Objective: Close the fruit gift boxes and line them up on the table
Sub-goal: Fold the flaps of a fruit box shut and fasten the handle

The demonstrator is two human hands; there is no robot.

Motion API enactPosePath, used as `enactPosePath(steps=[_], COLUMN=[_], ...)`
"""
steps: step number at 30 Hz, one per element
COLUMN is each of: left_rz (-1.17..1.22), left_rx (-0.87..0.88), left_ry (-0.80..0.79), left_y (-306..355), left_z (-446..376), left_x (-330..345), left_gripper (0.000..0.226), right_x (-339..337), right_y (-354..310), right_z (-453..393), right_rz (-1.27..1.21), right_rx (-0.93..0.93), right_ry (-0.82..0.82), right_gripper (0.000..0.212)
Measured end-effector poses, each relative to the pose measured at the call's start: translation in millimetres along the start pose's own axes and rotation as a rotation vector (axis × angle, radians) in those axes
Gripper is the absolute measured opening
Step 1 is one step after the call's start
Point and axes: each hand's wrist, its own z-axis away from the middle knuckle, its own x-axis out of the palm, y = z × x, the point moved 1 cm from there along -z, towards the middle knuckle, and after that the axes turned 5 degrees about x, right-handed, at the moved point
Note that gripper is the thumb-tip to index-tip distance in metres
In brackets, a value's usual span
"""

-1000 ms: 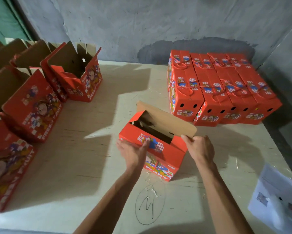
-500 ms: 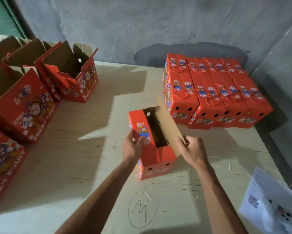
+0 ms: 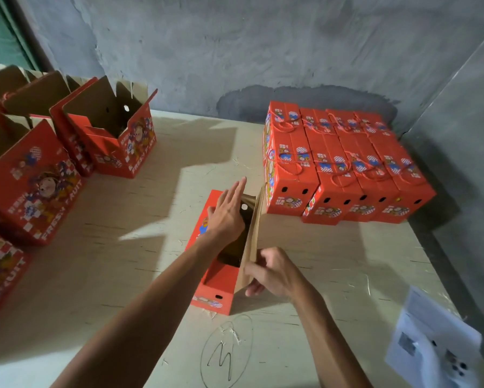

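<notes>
A red fruit gift box [image 3: 218, 289] stands mid-table with its top open and its end toward me. Its brown lid flap [image 3: 252, 233] stands upright along the right side. My right hand [image 3: 271, 271] pinches the near end of that flap. My left hand [image 3: 229, 212] lies flat with fingers stretched over the open top and the box's left flap. Just beyond, several closed red boxes [image 3: 338, 166] with rope handles stand packed in rows at the back right.
Several open red boxes [image 3: 115, 135] with raised brown flaps stand along the left side of the table [image 3: 140, 261]. A white printed sheet [image 3: 433, 345] lies at the near right. A circled pen mark [image 3: 227, 351] is drawn on the tabletop. Grey walls close the back and right.
The box has been turned end-on and slid nearer the closed rows. My left hand went from gripping its side to lying flat over the top. The lid flap now stands upright.
</notes>
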Motion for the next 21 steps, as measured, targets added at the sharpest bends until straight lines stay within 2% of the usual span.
enactPosePath(steps=[3,4,6,7,9,10,11,13,15,16,19,21], left_rz=[-0.168,-0.231,-0.339,-0.375,-0.422,-0.452,-0.474,-0.479,-0.529,-0.555,-0.584,-0.61], left_rx=[0.088,0.115,0.154,0.167,0.183,0.184,0.183,0.182,0.188,0.197,0.25,0.292], left_ry=[-0.057,-0.085,-0.147,-0.162,-0.138,-0.119,-0.102,-0.099,-0.144,-0.156,-0.163,-0.199], left_y=[-9,-15,-27,-31,-35,-36,-36,-36,-35,-34,-35,-36], left_z=[6,14,32,40,51,56,59,64,66,67,69,67], left_x=[11,16,24,26,27,28,29,29,28,28,23,22], left_gripper=[0.064,0.055,0.054,0.061,0.075,0.069,0.06,0.056,0.058,0.059,0.059,0.053], right_x=[9,11,13,13,8,4,1,-8,-13,-15,-19,-26], right_y=[-2,-3,-3,-2,0,0,-2,-7,-18,-24,-39,-43], right_z=[-1,-2,-9,-14,-25,-31,-37,-50,-62,-67,-77,-79], right_rz=[-0.053,-0.018,0.104,0.143,0.178,0.212,0.27,0.381,0.543,0.627,0.776,0.859], right_rx=[0.001,-0.011,-0.048,-0.08,-0.165,-0.204,-0.238,-0.357,-0.459,-0.505,-0.569,-0.585], right_ry=[-0.021,0.008,0.169,0.281,0.474,0.527,0.553,0.559,0.514,0.487,0.499,0.518], right_gripper=[0.046,0.054,0.071,0.069,0.042,0.023,0.024,0.06,0.08,0.077,0.035,0.023])
